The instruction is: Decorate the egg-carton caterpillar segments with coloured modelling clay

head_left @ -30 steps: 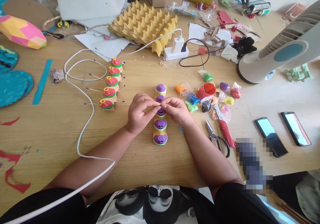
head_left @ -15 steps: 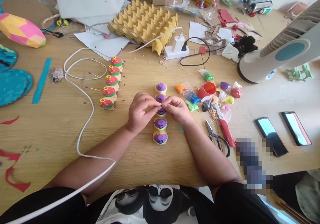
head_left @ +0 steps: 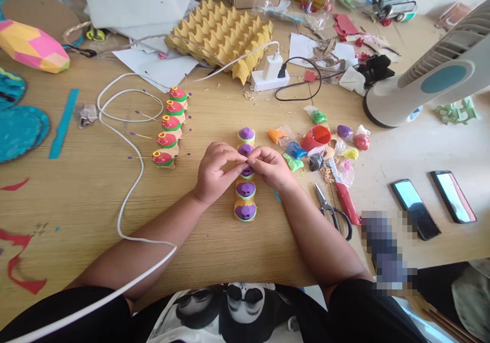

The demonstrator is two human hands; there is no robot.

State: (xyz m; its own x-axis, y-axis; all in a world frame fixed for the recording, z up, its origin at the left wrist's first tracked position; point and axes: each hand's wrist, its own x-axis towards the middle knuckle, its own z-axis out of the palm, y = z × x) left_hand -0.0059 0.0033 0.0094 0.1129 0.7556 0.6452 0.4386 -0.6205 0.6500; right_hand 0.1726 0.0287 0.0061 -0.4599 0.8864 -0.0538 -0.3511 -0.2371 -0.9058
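A caterpillar made of egg-carton cups with purple clay tops [head_left: 245, 200] lies in a row at the table's middle. My left hand [head_left: 214, 172] and my right hand [head_left: 271, 168] meet over its middle cups, fingertips pinched together on something too small to make out. A second caterpillar with red and green tops [head_left: 170, 127] and purple-tipped pins lies to the left.
Bags of coloured clay [head_left: 317, 146] and a red cup [head_left: 316, 138] lie right of my hands, with scissors [head_left: 331, 213], a red knife [head_left: 344, 195] and two phones [head_left: 434, 202]. A yellow egg tray [head_left: 220, 34], a charger [head_left: 270, 75], a white cable [head_left: 126, 179] and a fan [head_left: 432, 75] stand around.
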